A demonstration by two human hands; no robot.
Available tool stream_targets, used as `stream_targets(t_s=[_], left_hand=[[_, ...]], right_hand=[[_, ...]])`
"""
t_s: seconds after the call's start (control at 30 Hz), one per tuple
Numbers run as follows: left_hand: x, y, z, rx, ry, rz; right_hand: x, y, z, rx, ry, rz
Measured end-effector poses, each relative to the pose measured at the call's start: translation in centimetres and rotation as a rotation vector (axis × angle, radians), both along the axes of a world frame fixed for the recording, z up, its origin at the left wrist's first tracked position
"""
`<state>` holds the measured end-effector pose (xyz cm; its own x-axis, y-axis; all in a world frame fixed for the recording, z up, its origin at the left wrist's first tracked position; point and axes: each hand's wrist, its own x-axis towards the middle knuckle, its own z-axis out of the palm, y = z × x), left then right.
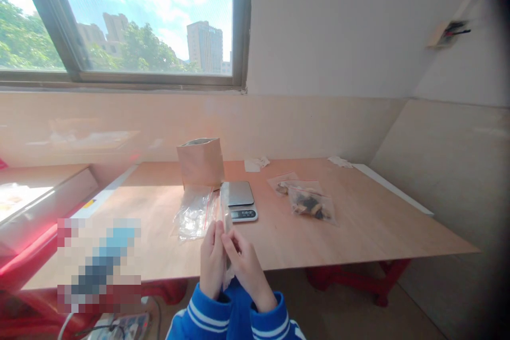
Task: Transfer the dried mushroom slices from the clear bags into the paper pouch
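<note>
My left hand [212, 259] and my right hand [246, 261] are together in front of the table's near edge, their fingers closed on a clear zip bag [225, 210]. The bag is seen nearly edge-on, so its contents are hard to make out. Just beyond it lies a kitchen scale [239, 195] with a steel plate and a dark display, partly covered by the bag. Left of my hands is a pile of clear zip bags [193, 215]. Behind that pile a brown stand-up pouch [201, 163] stands upright with its top open.
Filled zip bags [311, 204] with dark and pale pieces lie on the right of the wooden table [374, 228]. White papers [256, 164] lie at the back, below the wall and window [159, 21]. A pixelated patch [99, 265] covers the left front. Red supports [378, 281] stand underneath.
</note>
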<state>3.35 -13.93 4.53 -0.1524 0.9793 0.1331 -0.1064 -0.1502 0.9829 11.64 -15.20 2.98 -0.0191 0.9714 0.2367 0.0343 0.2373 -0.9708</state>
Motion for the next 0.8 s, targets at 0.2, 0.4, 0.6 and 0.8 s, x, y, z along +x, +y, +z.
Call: stream_targets(t_s=[0.2, 0.4, 0.6, 0.8], left_hand=[[0.1, -0.1, 0.4, 0.003, -0.046, -0.013], [-0.2, 0.3, -0.4, 0.005, -0.013, -0.002], [-0.9, 0.5, -1.2, 0.006, 0.088, -0.046], [-0.7, 0.6, -1.5, 0.005, 0.126, -0.045]], right_hand=[[-0.1, 0.4, -0.3, -0.008, 0.005, -0.009], [-0.5, 0.5, -0.5, -0.009, -0.009, -0.014], [-0.9, 0.6, -0.7, -0.010, -0.046, -0.131], [-1.7, 0.6, -1.0, -0.010, 0.029, -0.237]])
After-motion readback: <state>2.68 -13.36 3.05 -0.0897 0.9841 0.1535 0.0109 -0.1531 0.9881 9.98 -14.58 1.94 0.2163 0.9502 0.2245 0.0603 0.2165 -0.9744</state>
